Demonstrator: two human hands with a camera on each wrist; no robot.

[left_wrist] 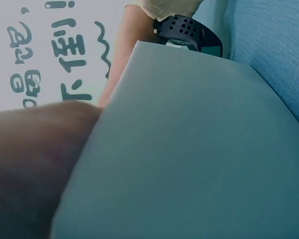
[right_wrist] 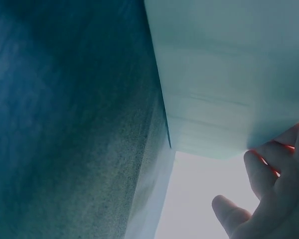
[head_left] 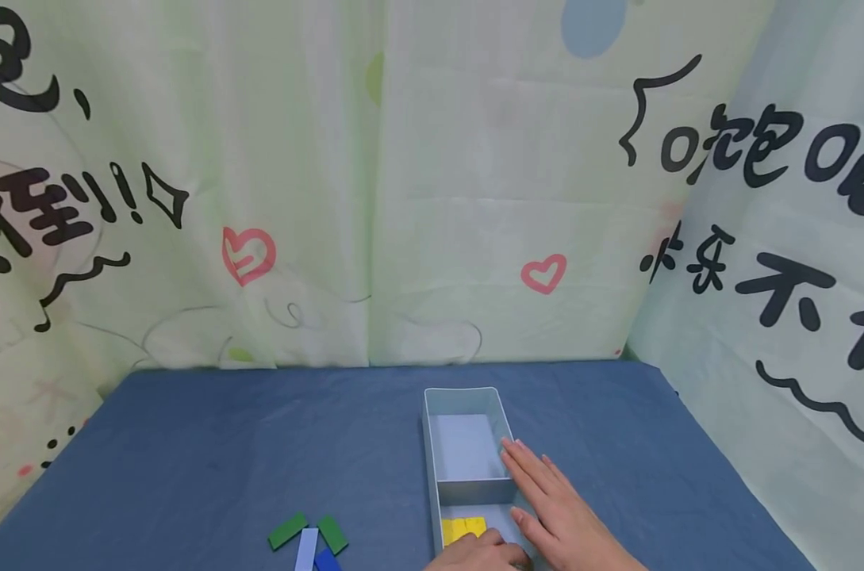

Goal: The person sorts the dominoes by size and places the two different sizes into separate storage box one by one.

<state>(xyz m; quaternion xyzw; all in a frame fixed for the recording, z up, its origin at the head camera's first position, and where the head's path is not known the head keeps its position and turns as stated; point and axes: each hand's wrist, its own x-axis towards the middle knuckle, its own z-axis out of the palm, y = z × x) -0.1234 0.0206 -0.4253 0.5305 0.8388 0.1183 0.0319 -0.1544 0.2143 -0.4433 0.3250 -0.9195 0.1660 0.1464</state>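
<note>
A pale grey-blue box [head_left: 473, 492] with a divider across it lies on the table, its outer wall [left_wrist: 179, 139] filling much of the left wrist view. Several yellow blocks [head_left: 463, 526] sit side by side in its near compartment. My left hand [head_left: 483, 553] reaches over the near compartment with bent fingers, right at the yellow blocks; its fingertips are hidden, and I cannot tell whether it grips one. Along the box's right wall my right hand [head_left: 562, 511] rests, fingers nearly straight. In the right wrist view its fingers [right_wrist: 261, 174] touch the wall's upper edge.
Left of the box lie two green blocks [head_left: 287, 531], a light blue block [head_left: 306, 549] and a dark blue block [head_left: 327, 560]. A blue cloth [head_left: 210, 452] covers the table. Printed curtains [head_left: 432, 198] hang behind and beside it. A dark watch [left_wrist: 189, 31] circles the right wrist.
</note>
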